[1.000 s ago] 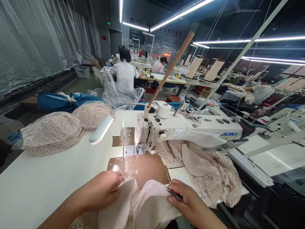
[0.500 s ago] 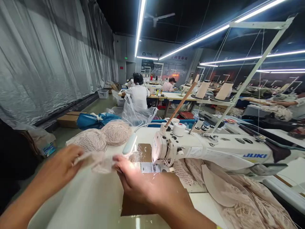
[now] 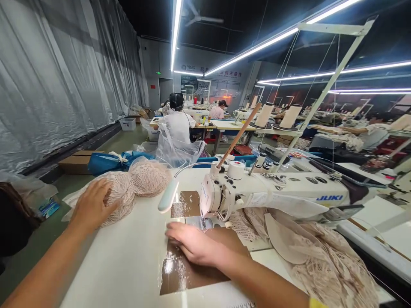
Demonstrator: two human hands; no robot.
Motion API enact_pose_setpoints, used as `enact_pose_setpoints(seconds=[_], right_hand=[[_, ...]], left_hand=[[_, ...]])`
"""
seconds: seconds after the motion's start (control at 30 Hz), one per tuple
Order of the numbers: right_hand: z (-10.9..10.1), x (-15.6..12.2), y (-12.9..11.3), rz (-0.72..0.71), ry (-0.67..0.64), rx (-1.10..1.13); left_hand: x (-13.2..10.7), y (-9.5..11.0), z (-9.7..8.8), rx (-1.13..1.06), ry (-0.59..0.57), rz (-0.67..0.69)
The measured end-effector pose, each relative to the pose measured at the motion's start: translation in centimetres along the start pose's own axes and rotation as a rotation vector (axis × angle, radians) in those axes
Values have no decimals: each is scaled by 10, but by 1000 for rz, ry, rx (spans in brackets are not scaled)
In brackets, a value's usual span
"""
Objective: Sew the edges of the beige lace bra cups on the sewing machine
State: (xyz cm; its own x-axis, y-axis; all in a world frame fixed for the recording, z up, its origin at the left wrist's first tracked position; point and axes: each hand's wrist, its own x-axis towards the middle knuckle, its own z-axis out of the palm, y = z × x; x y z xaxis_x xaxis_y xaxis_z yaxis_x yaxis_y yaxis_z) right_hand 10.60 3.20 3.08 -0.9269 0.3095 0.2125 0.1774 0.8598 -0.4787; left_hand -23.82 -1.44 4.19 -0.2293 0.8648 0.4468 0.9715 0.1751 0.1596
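My left hand [image 3: 91,204] lies with fingers spread on a stack of pale pink lace bra cups [image 3: 138,182] at the left edge of the white sewing table [image 3: 128,261]. My right hand [image 3: 191,244] rests flat and open on the brown taped patch [image 3: 184,271] just in front of the needle of the white JUKI sewing machine [image 3: 272,194]. It holds nothing. A heap of lace pieces and a plain cup [image 3: 308,252] lies under the machine arm to the right.
A gooseneck lamp [image 3: 167,196] hangs over the table left of the needle. Thread cones [image 3: 263,114] stand on a rack behind the machine. Other people sit at sewing tables farther back. A blue bag [image 3: 109,161] and cardboard box [image 3: 77,161] lie on the floor at left.
Both hands held a pale cup piece near me, carried it left across the table, and now my left hand presses on the stack while my right hand rests by the needle.
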Motion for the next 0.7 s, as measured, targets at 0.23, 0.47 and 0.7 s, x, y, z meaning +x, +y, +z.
enact_pose_setpoints(seconds=[0.23,0.47,0.7], right_hand=[[-4,-133,1,132,207,73],[0,-181,-4,277,263,63],[-5,-186,-2,271,330,183]], left_hand=[[-6,89,55,-196,-199,217],[-12,168,105,-213,-391,341],[-92,223,63,-233,-490,561]])
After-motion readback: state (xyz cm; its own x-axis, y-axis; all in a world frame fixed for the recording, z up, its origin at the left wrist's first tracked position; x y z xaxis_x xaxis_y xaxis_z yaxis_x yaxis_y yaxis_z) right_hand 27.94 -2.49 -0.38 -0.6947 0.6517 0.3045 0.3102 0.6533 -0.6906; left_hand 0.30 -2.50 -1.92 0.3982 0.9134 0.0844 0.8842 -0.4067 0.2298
